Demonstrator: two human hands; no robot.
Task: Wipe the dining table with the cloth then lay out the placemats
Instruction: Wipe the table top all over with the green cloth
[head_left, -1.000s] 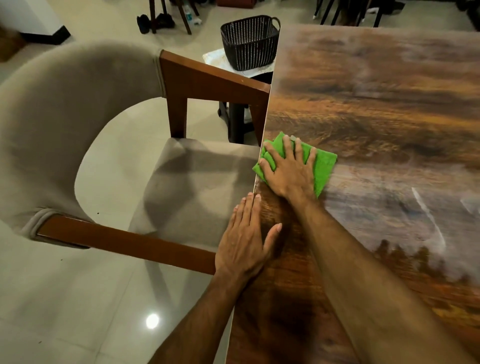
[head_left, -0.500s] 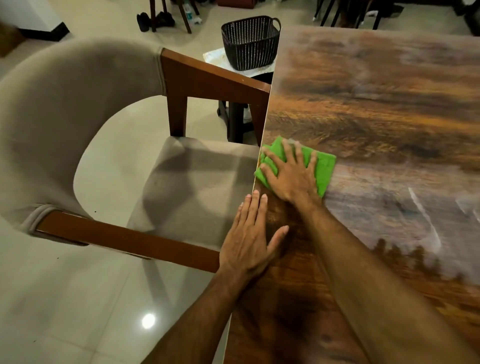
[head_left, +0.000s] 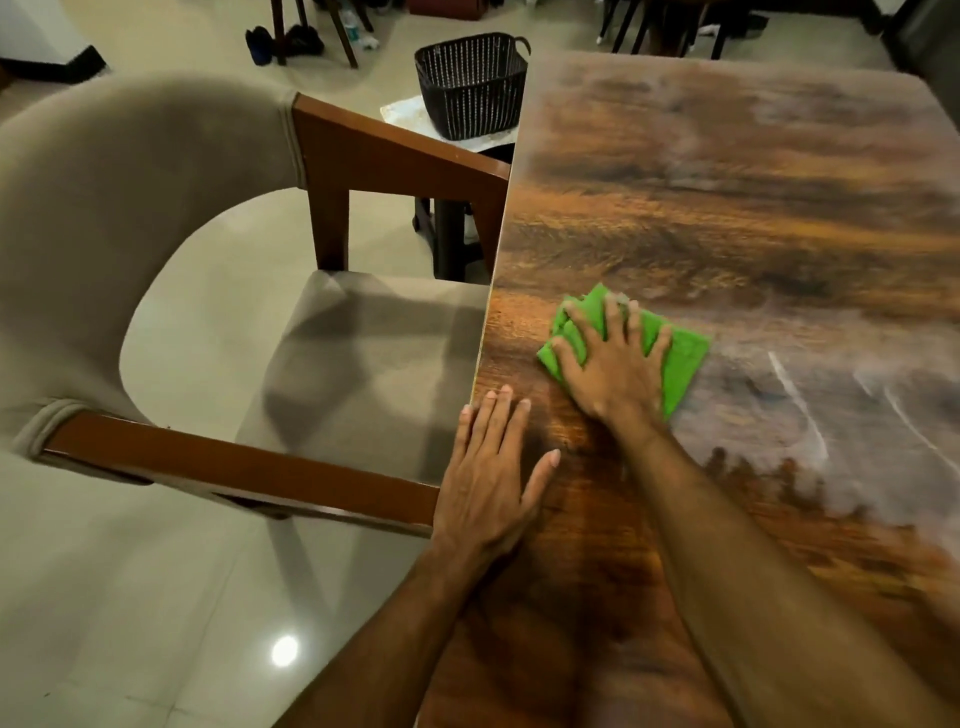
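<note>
Head view: right hand (head_left: 613, 364), fingers spread, presses the green cloth (head_left: 680, 358) flat on the dining table (head_left: 727, 208), just inside its left edge. Left hand (head_left: 491, 478) rests flat at that edge. Armchair (head_left: 363, 374) abuts the edge; basket (head_left: 470, 85) beyond

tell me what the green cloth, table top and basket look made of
green cloth: soft matte fabric, perhaps microfibre; it lies in folded layers.
table top: glossy wood-grain surface, maybe laminate or veneer; it mirrors light.
basket: dark ribbed plastic, probably; slatted walls.
</note>
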